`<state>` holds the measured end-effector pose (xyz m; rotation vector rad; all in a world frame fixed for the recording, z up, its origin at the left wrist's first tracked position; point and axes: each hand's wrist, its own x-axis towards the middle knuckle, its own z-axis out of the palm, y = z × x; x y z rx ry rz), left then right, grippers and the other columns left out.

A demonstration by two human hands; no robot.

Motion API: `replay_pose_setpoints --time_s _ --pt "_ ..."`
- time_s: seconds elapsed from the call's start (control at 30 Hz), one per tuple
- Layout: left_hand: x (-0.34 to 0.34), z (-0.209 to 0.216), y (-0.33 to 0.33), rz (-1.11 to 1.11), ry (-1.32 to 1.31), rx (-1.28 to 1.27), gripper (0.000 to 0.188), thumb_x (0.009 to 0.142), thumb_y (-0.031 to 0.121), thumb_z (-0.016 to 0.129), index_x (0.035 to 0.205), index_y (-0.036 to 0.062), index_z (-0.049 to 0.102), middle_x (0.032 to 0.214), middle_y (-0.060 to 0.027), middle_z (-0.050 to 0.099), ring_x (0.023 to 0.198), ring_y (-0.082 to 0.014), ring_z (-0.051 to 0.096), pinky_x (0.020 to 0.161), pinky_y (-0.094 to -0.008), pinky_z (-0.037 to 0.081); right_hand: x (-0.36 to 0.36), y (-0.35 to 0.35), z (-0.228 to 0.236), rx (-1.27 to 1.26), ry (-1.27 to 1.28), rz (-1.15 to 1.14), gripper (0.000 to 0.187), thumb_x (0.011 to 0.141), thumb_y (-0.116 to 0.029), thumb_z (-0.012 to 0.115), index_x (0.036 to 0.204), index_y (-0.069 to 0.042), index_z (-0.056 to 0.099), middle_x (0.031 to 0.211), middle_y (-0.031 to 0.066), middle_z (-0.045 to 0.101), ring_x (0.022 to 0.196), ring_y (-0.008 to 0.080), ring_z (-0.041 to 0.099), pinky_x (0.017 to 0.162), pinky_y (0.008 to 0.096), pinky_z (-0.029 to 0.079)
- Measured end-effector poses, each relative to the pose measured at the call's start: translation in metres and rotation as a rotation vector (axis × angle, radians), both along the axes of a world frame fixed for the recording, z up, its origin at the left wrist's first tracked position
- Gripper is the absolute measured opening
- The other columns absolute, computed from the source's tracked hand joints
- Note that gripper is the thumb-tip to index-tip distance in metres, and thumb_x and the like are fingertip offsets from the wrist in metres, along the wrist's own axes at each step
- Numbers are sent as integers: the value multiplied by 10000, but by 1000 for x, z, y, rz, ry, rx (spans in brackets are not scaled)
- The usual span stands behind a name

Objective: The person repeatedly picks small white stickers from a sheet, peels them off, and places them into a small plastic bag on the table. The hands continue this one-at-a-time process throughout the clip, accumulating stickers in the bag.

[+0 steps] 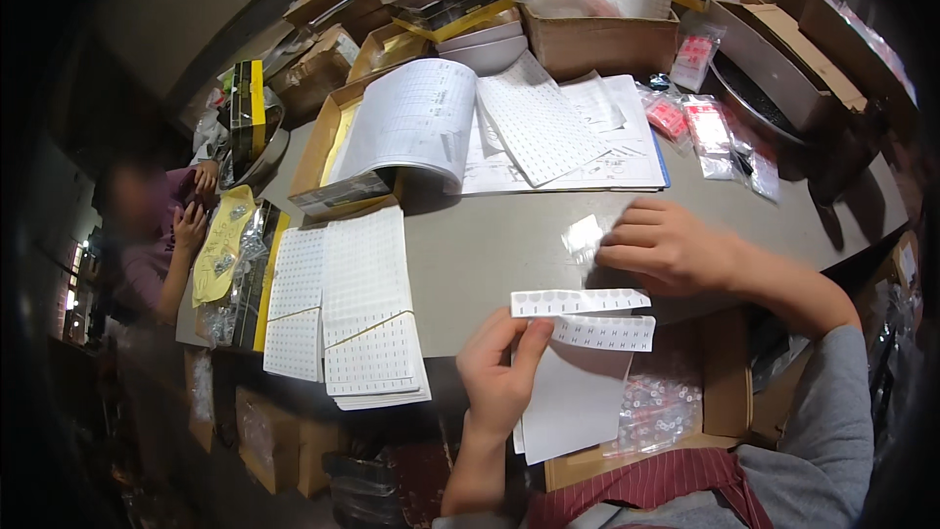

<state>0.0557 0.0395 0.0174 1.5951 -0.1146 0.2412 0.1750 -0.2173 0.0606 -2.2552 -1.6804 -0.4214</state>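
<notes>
Between thumb and fingers, my left hand (501,372) pinches white sticker strips printed with small marks. The upper label strip (578,303) and the lower label strip (602,333) fan apart toward the right. Below them hangs a blank white sheet (578,402), partly behind the hand. My right hand (656,247) is over the grey table with its fingers curled. Its fingertips are beside a small clear plastic bag (583,237) that lies flat and catches the light; what they grip, if anything, is hidden.
Banded stacks of label sheets (367,304) lie left on the table (480,245). Behind are an open paper pad (411,122), drawings and cardboard boxes (597,39). Packed red-and-white bags (710,137) lie right. An open carton (725,392) holds clear bags near my lap. A co-worker's hands (196,206) are left.
</notes>
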Motion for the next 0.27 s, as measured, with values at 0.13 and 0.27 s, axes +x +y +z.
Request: replay_pose_setpoints --time_s 0.13,0.27 --pt "-21 -3 -6 -31 2 -169 126 977 10 690 1050 -89 714 922 -46 663 787 -84 557 686 -223 429 -41 -9 33 576 1296 -315 153 914 -6 649 1063 26 649 977 69 692 862 147 685 752 336 563" --pt "-30 5 -11 -135 45 -147 149 981 13 686 1089 -84 722 958 -60 682 847 -102 597 738 -215 449 -23 -30 23 357 1119 -450 165 994 -113 656 1120 -6 655 986 96 706 865 150 696 808 298 573"
